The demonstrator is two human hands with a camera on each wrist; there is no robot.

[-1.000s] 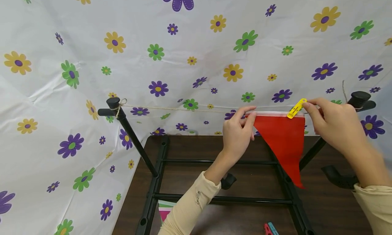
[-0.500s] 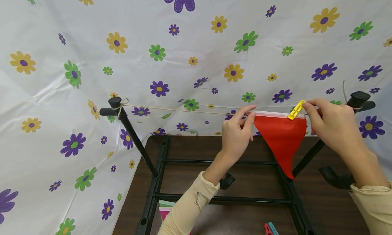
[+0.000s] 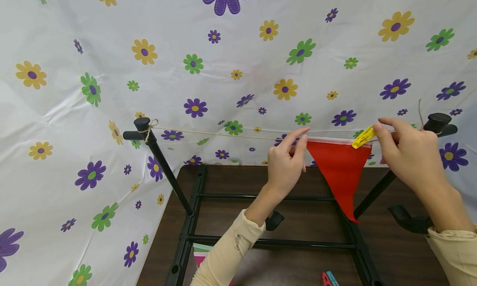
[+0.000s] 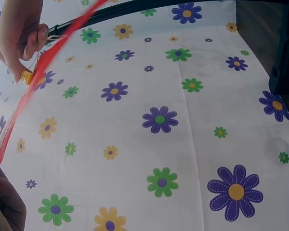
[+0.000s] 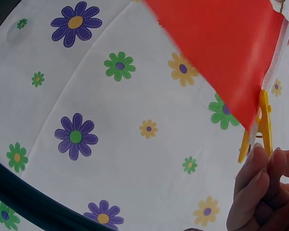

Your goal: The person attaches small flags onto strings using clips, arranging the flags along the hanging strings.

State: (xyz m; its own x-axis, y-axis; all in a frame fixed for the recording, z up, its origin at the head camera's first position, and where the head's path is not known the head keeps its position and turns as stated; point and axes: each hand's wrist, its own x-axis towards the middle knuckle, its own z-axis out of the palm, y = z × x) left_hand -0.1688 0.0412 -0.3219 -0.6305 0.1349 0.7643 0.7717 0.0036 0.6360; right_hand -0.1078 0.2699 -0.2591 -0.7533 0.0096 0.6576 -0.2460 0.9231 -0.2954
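A red triangular pennant (image 3: 337, 170) with a white top band hangs point down at the thin string (image 3: 212, 133). At the pennant's upper left corner, my left hand (image 3: 285, 164) pinches the band together with the string between thumb and fingers. My right hand (image 3: 415, 155) pinches the yellow clothespin (image 3: 363, 137) by its outer end, close to the upper right corner. In the right wrist view the clothespin (image 5: 265, 118) overlaps the pennant's corner, its legs spread at the fingertips. The left wrist view shows the left hand (image 4: 5, 202) only partly, at the lower left.
The string runs between two black posts, the left post (image 3: 160, 166) and the right post (image 3: 380, 191), of a black frame (image 3: 268, 241) on a dark wooden table (image 3: 238, 180). Red and blue clothespins (image 3: 329, 279) lie below. More pennants (image 3: 201, 253) are half hidden by the left sleeve. Flowered cloth (image 3: 238, 50) hangs behind.
The pennant's lower tip has swung left. The yellow clothespin has tilted flatter and moved slightly right and down with my right hand. My left hand keeps its pinch, barely shifting.
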